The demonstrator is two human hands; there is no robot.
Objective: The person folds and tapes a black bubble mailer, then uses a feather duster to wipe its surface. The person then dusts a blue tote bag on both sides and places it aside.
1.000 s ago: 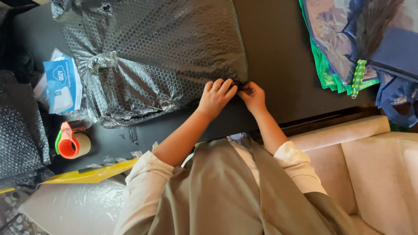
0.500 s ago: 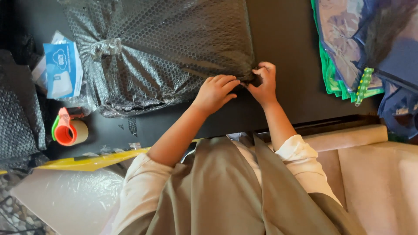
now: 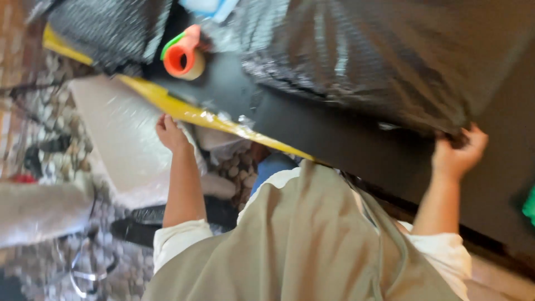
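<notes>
A large package wrapped in black bubble wrap lies on the dark table. My right hand is closed on the package's near corner at the right. My left hand is down off the table's yellow front edge, resting against a white plastic-wrapped sheet that leans below the table. The picture is blurred, so I cannot make out whether its fingers grip the sheet. My beige garment fills the lower middle of the view.
An orange and green tape dispenser stands on the table near the yellow edge. A second black bubble-wrapped bundle lies at the upper left. Dark items lie on the patterned floor. Something green shows at the right edge.
My left hand has let go of the package corner and dropped to the white sheet below the table. My right hand stays on the corner. The view has swung sharply left and tilted.
</notes>
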